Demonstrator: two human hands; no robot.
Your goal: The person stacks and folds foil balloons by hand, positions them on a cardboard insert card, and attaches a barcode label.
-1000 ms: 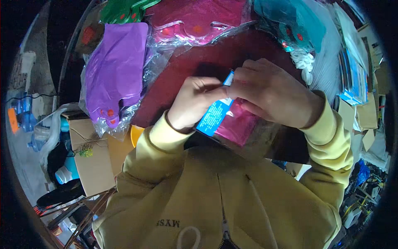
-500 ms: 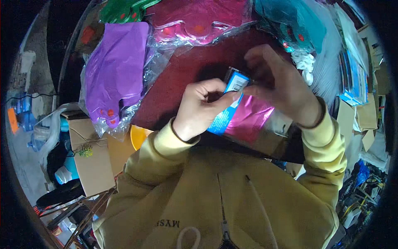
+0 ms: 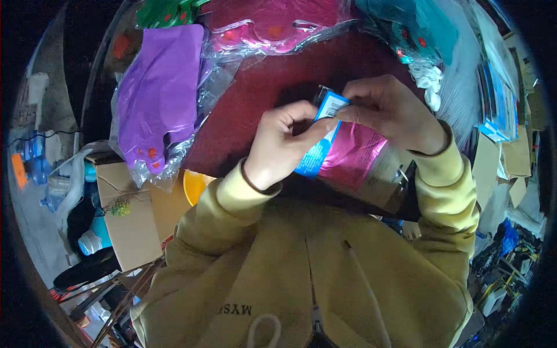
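Note:
A clear plastic packet [image 3: 377, 188] with a blue-and-white barcoded card [image 3: 316, 156] along one edge lies between my hands, above the dark red tabletop. Shiny pink material [image 3: 352, 156] with fine print shows in it. My left hand [image 3: 284, 136] grips the card from the left, thumb across its face below the barcode. From the right, my right hand [image 3: 394, 110] pinches the card's edge near the barcode, its fingers bent. The fingertips partly cover the card's upper end, so exactly what they grasp there is hidden.
Around the red tabletop [image 3: 278, 81] lie bagged purple pieces [image 3: 156, 87], magenta pieces [image 3: 272, 17], green pieces [image 3: 165, 11] and teal pieces [image 3: 415, 26]. A crumpled white bundle [image 3: 426, 84] sits at right. A cardboard box [image 3: 125, 214] stands at lower left, beside something yellow [image 3: 197, 187].
My right hand, blurred and raised off the card's top with fingers apart, has come down and closed on the card's edge. My left hand keeps its hold.

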